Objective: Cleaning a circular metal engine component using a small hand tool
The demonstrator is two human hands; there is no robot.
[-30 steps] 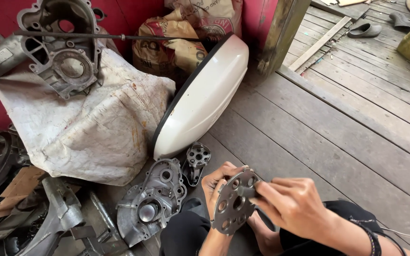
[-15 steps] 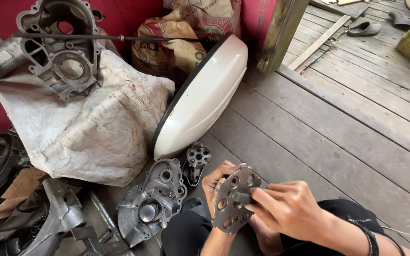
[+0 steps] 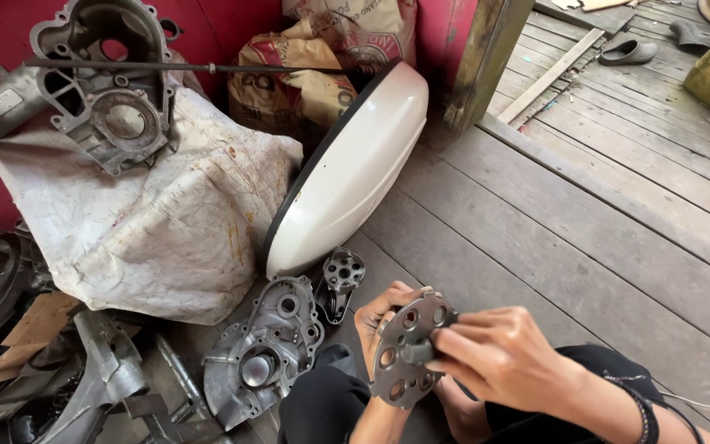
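While the perforated metal disc (image 3: 408, 353) sat low in the middle of the frame, both hands were closed on it — the left hand (image 3: 381, 316) cupped behind its upper left edge, fingers wrapped round the rim, and the right hand (image 3: 499, 358) reaching in from the right with its fingertips pinched together at the small hub in the disc's centre. The disc stood nearly on edge, its round face turned toward the camera and tilted a little, its longer visible span running from upper right to lower left. Of the two, the right hand lay in front of the face, the left behind it; so the disc was sandwiched between them, above the dark trousers (image 3: 330, 407).

Just to the left on the wooden floor (image 3: 536, 238) lay a grey engine cover (image 3: 260, 358), and beside it, a little higher, a small dark part with round holes (image 3: 340, 279). Further up, a white curved panel (image 3: 351, 168) leaned against a pale sack (image 3: 158, 222), which carried a large engine casing (image 3: 104, 82) in the upper left of the frame — all well apart from the hands.
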